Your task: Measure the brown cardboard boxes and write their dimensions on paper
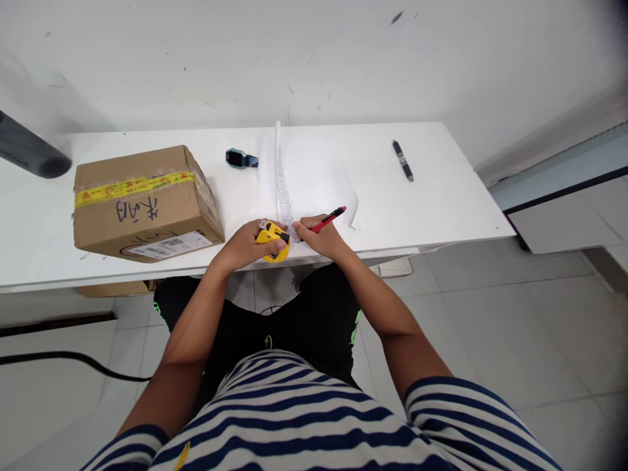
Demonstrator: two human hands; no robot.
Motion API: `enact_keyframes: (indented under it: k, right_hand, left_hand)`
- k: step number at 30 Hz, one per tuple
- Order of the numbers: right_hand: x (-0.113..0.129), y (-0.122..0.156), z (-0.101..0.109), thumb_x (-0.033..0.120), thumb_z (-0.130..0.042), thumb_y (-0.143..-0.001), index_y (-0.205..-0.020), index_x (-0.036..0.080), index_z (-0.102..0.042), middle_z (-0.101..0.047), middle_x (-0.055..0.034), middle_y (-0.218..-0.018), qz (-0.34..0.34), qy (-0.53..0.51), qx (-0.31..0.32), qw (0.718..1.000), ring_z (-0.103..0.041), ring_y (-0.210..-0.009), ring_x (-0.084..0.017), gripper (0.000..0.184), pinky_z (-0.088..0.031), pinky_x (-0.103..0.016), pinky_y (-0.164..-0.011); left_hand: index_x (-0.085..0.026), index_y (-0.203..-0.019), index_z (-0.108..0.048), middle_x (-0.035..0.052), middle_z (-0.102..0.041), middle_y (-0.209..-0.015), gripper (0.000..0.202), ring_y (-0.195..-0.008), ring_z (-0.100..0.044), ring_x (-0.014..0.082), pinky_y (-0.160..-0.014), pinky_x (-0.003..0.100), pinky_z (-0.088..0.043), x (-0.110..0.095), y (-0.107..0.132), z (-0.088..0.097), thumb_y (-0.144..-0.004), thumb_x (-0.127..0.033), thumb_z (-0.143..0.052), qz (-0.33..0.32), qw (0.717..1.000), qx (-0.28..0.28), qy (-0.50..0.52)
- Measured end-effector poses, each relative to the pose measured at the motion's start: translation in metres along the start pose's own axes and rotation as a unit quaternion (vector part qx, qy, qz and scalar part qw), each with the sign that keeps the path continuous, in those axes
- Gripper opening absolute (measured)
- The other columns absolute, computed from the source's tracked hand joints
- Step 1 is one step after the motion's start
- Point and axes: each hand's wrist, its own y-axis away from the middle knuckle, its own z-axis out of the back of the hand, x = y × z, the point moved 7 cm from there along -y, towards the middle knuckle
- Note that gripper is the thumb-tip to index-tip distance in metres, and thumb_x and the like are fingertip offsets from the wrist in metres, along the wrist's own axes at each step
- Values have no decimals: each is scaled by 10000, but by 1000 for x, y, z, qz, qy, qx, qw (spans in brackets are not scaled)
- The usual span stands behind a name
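My left hand [246, 243] is closed around a yellow tape measure [273, 240] at the near edge of the white table [441, 196]. Its white blade [280, 176] runs straight away from me toward the wall, standing on edge. My right hand [321, 240] sits right beside the tape measure and pinches a red pen [330, 220], whose tip points at the blade near its case. A white sheet of paper [318, 173] lies under and to the right of the blade.
A taped cardboard box [144, 203] with blue writing stands at the left of the table. A small blue-black device [240, 158] lies near the far edge, a black marker [403, 160] at the right. A dark cylinder [29, 154] juts in from the left. A black cable [73, 360] runs across the tiled floor.
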Motion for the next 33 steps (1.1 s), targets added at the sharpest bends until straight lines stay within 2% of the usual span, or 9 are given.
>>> enact_keyframes:
  k: [4, 9, 14, 20, 25, 29, 33]
  right_hand:
    - [-2, 0, 3, 454, -476, -923, -565, 234, -328, -376, 34, -558, -10, 4, -26, 1000, -386, -570, -117, 445, -316, -296, -580]
    - [-5, 1, 1, 465, -497, -907, -562, 240, -301, -340, 43, -543, -11, -7, -22, 1000, -362, -550, -111, 457, -293, -295, -560]
    - [-7, 1, 6, 466, -494, -906, -564, 245, -256, -295, 52, -538, -16, -8, -72, 997, -324, -539, -103, 472, -260, -297, -552]
    - [-4, 1, 1, 462, -509, -897, -569, 240, -266, -298, 51, -542, -12, -3, -24, 1000, -326, -545, -103, 465, -260, -294, -550]
    - [-5, 0, 5, 455, -502, -886, -568, 245, -249, -284, 55, -538, -21, -12, -52, 998, -312, -537, -100, 457, -244, -299, -550]
    - [-5, -1, 3, 448, -500, -880, -558, 244, -283, -316, 51, -538, -18, -14, -35, 999, -337, -534, -105, 438, -258, -302, -553]
    - [-8, -2, 7, 506, -510, -881, -548, 246, -316, -394, 35, -530, -36, -32, -67, 997, -399, -550, -119, 465, -315, -298, -561]
  left_hand:
    - [-173, -1199, -716, 124, -718, -1260, 591, -1111, -686, 285, -963, 430, -557, 0, 0, 0, -720, -509, -799, -2, 1000, -3, -4]
    - [-168, -1191, -714, 124, -727, -1228, 594, -1081, -694, 280, -933, 420, -564, 0, 0, 0, -727, -532, -788, 5, 1000, -3, 4]
    - [-177, -1208, -708, 112, -732, -1202, 590, -1081, -691, 272, -929, 412, -560, 0, 1, 0, -742, -533, -777, 6, 1000, 2, -1]
    - [-160, -1191, -705, 126, -723, -1229, 589, -1084, -691, 274, -923, 409, -560, 0, 0, -1, -730, -515, -787, 8, 1000, -1, -3]
    - [-171, -1204, -705, 127, -712, -1275, 573, -1124, -682, 284, -957, 425, -552, 0, 0, -1, -751, -515, -769, 0, 1000, 1, -3]
    - [-171, -1206, -707, 128, -716, -1266, 573, -1123, -682, 286, -966, 433, -549, 1, 0, 0, -747, -507, -771, -3, 1000, 3, -2]
    - [-172, -1217, -705, 116, -718, -1240, 582, -1084, -684, 272, -923, 406, -553, 2, 0, 0, -750, -513, -766, -1, 1000, 7, -4]
